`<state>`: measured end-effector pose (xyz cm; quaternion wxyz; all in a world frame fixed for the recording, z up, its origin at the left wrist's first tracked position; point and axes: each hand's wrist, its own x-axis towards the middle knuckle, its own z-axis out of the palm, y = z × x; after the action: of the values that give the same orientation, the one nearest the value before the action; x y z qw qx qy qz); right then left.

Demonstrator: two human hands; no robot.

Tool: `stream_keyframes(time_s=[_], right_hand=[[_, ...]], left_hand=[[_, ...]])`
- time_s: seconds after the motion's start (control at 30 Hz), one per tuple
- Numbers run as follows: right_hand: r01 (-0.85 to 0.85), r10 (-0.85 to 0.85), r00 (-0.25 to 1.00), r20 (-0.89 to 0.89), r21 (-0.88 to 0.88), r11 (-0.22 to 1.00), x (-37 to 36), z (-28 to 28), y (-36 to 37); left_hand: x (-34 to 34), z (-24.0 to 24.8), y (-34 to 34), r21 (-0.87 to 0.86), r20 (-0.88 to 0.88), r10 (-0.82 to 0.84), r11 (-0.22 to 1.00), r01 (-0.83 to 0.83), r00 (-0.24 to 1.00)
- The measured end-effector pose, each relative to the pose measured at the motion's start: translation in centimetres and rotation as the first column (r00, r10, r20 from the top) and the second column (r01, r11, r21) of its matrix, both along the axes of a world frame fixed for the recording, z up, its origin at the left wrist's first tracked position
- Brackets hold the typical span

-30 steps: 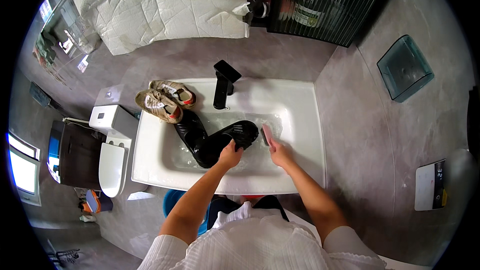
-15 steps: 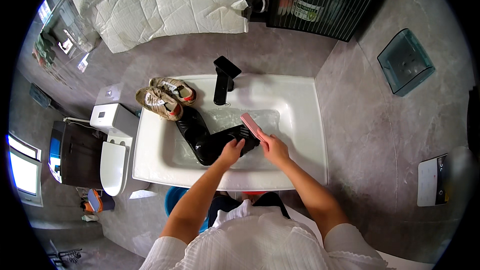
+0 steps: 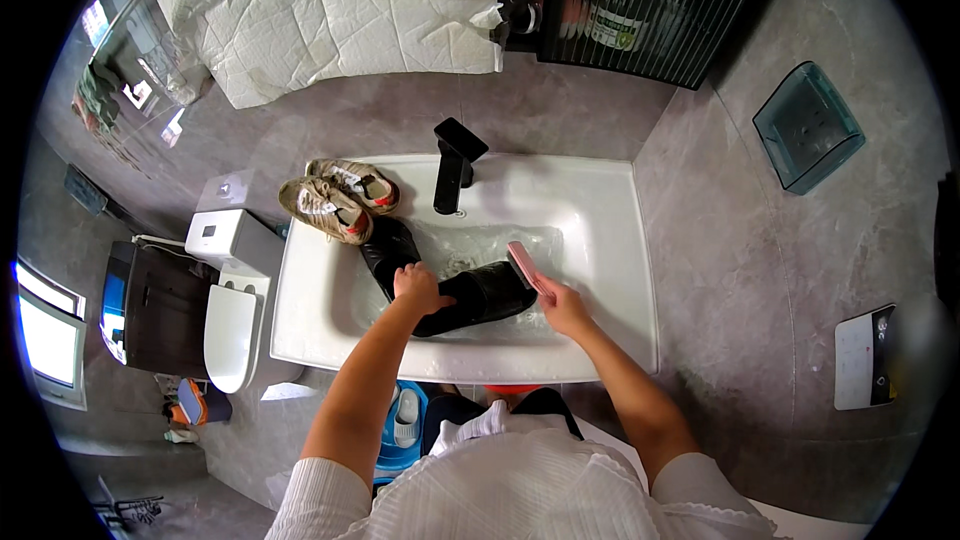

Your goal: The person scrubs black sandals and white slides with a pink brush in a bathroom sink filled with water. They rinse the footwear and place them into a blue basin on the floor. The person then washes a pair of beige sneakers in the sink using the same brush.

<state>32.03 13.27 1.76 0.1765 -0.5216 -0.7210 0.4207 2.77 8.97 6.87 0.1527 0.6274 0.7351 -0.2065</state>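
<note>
My left hand [image 3: 417, 288] is closed on the open heel end of a black shoe [image 3: 490, 297] lying lengthwise across the basin. In my right hand [image 3: 567, 310] is a pink brush [image 3: 524, 265], held by its handle at the toe of that shoe. Behind my left hand a second black shoe [image 3: 388, 245] rests against the basin's left side, partly hidden. Two tan sneakers [image 3: 335, 208] with red inside the heels sit on the back left rim of the white basin [image 3: 610, 270]. Shallow water [image 3: 470, 245] lies under the black shoes.
A black faucet [image 3: 451, 175] stands over the basin's back rim. To the left is a white toilet [image 3: 232, 325]. Below the front edge is a blue tub [image 3: 402, 452] with a light-coloured slipper [image 3: 407, 415]. A black ribbed cabinet [image 3: 650, 15] hangs on the wall.
My left hand has shifted left from the shoe's front part to its heel end. The shoe has turned, showing a different side. The brush has moved slightly right and down, to the toe.
</note>
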Motion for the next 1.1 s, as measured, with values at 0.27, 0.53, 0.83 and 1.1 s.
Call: stream_keyframes(time_s=[0.27, 0.53, 0.83, 1.1], right_hand=[[-0.042, 0.023, 0.992, -0.124, -0.156, 0.987, 1.8, 3.8, -0.2], [-0.025, 0.017, 0.999, -0.033, -0.251, 0.968, 1.9, 6.6, -1.3], [-0.386, 0.374, 0.922, -0.095, -0.263, 0.884, -1.6, 6.7, -2.9], [-0.128, 0.15, 0.966, 0.212, -0.112, 0.985, -7.9, 5.4, -4.0]], left_hand=[[0.0, -3.1, 0.7, -0.014, 0.41, 0.301, 0.946, -0.325, 0.861], [2.2, -9.3, -0.1, -0.027, 0.519, 0.494, 0.825, -0.565, 0.697], [2.4, -8.0, -2.5, -0.624, 0.766, 0.398, 0.65, -0.433, -0.505], [7.1, -10.2, -4.2, -0.425, 0.904, 0.283, 0.543, -0.724, -0.319]])
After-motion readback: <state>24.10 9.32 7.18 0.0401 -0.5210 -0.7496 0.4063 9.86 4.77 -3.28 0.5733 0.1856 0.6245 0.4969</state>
